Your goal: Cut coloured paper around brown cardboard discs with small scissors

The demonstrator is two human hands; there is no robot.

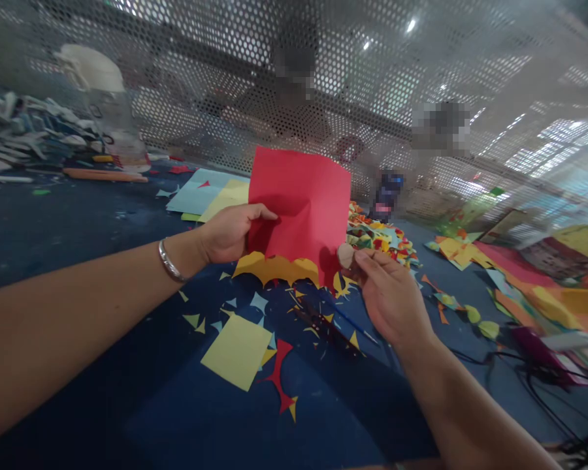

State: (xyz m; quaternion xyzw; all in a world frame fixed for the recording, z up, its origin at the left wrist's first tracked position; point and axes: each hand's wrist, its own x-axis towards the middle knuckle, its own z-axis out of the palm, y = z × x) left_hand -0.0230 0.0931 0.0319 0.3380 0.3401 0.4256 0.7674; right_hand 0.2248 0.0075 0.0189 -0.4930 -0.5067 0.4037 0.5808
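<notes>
A red paper sheet [304, 205] is held upright over the dark blue table [78, 222], with a scalloped yellow paper cutout [277, 267] showing along its lower edge. My left hand [230, 232] grips the red sheet's left edge, thumb in front; a silver bangle [169, 261] is on that wrist. My right hand [389, 294] pinches the sheet's lower right corner between thumb and fingers. Under my hands lie a pale yellow square [238, 349], a red scrap [279, 375] and small coloured paper offcuts [255, 303].
A perforated white screen [215, 85] stands behind the table; people sit beyond it. A clear jar [115, 124] and paper clutter are at the far left. Light blue and yellow sheets [210, 192] lie behind the red one. Coloured paper piles [529, 287] and black cables [558, 385] fill the right.
</notes>
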